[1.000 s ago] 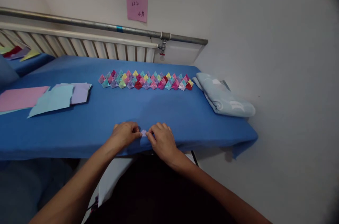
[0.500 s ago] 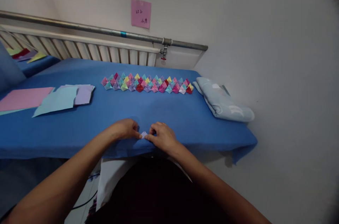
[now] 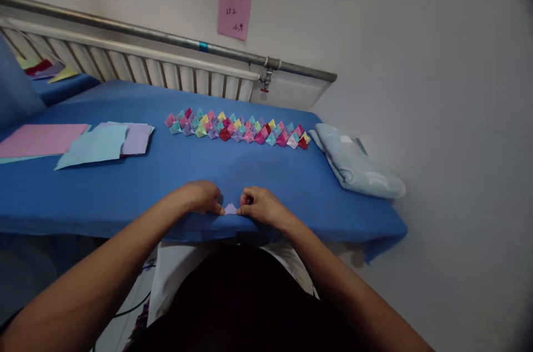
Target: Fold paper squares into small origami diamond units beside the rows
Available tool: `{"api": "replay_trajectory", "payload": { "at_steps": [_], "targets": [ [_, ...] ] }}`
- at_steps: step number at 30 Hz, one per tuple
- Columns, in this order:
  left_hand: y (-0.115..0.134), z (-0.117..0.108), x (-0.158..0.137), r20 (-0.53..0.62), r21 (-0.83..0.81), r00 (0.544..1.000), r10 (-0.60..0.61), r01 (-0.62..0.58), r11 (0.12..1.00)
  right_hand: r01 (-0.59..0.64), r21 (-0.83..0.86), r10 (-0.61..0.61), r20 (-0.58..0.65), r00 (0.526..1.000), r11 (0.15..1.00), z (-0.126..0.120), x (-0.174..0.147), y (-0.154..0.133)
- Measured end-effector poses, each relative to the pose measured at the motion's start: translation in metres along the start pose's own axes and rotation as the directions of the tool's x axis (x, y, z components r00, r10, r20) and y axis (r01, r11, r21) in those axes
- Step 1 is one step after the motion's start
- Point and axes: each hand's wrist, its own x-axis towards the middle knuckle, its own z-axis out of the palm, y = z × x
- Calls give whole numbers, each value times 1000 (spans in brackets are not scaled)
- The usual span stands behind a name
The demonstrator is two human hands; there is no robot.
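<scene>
A small folded piece of lilac paper (image 3: 230, 209) lies close to the front edge of the blue cloth (image 3: 166, 169). My left hand (image 3: 205, 197) pinches its left corner, fingers curled in. On the opposite corner, the thumb and finger of my right hand (image 3: 260, 205) press it, with the other fingers bent. Beyond my hands, several folded paper boats (image 3: 237, 131) in many colours stand in close rows.
Light blue paper (image 3: 94, 145), lilac sheets (image 3: 137, 138) and pink paper (image 3: 45, 139) lie at the left. A folded pale blanket (image 3: 358, 163) rests at the right, by the wall. Behind the bed run a radiator (image 3: 145, 68) and a metal pipe (image 3: 166, 40).
The view has tilted and shifted slightly. My hands are a little farther apart, so more of the lilac paper shows between them. Both still hold its corners.
</scene>
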Motion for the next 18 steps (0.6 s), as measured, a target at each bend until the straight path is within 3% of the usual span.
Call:
{"api": "replay_trajectory", "payload": {
  "at_steps": [18],
  "targets": [
    [10, -5, -5, 0, 10, 1000, -2, 2, 1000, -57, -189, 49, -46, 998, 980, 6, -1, -18]
  ]
}}
